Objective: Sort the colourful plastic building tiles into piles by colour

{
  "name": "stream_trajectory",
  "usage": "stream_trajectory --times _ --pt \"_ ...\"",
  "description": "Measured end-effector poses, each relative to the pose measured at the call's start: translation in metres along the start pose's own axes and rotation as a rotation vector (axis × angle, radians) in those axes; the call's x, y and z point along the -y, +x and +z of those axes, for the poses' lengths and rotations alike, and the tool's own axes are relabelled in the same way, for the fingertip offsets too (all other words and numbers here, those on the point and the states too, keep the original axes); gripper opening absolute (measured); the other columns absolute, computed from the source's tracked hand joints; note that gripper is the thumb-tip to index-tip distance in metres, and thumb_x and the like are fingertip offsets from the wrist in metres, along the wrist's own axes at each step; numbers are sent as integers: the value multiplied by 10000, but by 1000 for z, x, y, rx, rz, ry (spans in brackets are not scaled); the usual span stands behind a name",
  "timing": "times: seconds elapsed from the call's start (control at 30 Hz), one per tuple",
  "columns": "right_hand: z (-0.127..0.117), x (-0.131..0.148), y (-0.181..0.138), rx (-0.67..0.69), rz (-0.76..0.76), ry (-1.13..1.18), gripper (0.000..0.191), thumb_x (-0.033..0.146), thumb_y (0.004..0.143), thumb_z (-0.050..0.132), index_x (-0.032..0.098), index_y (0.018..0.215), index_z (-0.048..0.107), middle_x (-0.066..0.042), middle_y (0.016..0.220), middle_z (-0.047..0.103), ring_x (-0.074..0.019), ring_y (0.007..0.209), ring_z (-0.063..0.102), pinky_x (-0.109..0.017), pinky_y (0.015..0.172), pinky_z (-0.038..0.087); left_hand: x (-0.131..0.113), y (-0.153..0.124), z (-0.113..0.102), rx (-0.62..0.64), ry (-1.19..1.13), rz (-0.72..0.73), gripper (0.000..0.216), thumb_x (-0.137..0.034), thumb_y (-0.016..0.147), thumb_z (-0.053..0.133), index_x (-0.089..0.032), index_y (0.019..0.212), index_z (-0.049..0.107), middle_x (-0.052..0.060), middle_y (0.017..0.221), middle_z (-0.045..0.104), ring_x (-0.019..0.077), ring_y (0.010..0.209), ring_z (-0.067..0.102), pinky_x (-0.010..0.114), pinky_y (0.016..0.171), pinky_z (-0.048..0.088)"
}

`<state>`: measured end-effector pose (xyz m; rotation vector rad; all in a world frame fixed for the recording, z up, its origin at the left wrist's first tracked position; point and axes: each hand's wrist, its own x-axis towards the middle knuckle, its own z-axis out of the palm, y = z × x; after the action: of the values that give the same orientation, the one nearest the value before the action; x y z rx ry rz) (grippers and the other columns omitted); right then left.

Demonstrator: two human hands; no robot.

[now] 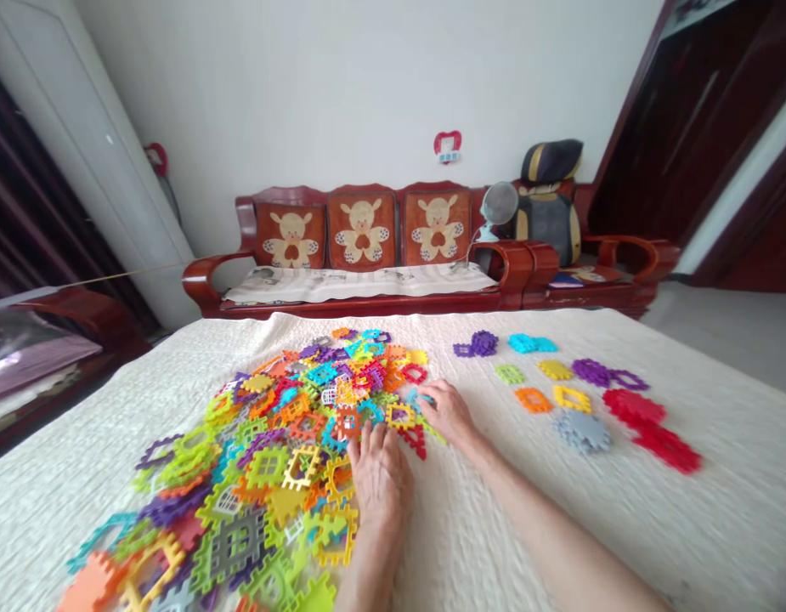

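A large heap of colourful plastic interlocking building pieces [268, 466] covers the left half of the cloth-covered table. My left hand [381, 476] rests palm down at the heap's right edge, fingers stretched forward, touching the pieces beside an orange window piece [347, 422]. Just to its right, my right hand [449, 414] has its thumb and fingers closed on a light blue piece [415, 398] at the heap's edge; the fingers partly cover it. Below that hand lies a red triangular piece [415, 440].
Small groups lie apart on the right: purple pieces [483, 343], blue pieces [531, 342], grey pieces [582, 431], red pieces [666, 444], plus an orange frame [534, 399] and a yellow frame [572, 399]. Beyond the table [494, 527] stand a wooden sofa [367, 303] and a small fan [500, 204].
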<state>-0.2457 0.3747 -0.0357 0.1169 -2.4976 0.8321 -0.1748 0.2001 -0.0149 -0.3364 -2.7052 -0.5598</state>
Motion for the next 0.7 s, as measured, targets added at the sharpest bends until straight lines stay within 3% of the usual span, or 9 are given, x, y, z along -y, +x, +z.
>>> stream_trajectory --times 0.13,0.23,0.4,0.5,0.7 --pt "3 7 12 -8 4 -10 174 230 797 532 213 778 704 -53 851 680 -188 835 629 -325 828 485 2 1 3 -28 -74 -30 340 -135 889 384 -203 1050 677 68 1156 666 255 1200 528 480 1047 345" --pt "13 24 27 -32 -114 54 258 169 774 515 194 952 699 -82 1045 679 -202 1015 610 -355 939 459 5 2 10 -109 -132 -68 367 -114 883 369 -177 1106 655 101 1204 643 237 1176 549 471 1047 359" --pt "40 60 47 152 -258 80 421 181 797 505 200 1202 621 -86 1352 553 -241 1275 459 -465 1091 333 11 8 20 -317 -307 -228 434 -129 895 327 -135 1282 523 139 1323 560 213 1277 469 415 1060 381" --pt "47 72 46 267 -232 46 415 227 849 481 222 1248 597 -68 1383 531 -287 1340 374 -557 1097 283 14 12 20 -407 -414 -321 468 -160 904 312 -130 1352 445 141 1363 522 204 1293 453 383 1071 383" --pt "33 68 25 362 -352 108 391 202 876 463 256 1235 607 -48 1364 553 -254 1329 397 -515 1098 297 21 15 13 -445 -372 -354 473 -153 906 301 -115 1357 440 164 1367 507 229 1314 424 412 1078 374"
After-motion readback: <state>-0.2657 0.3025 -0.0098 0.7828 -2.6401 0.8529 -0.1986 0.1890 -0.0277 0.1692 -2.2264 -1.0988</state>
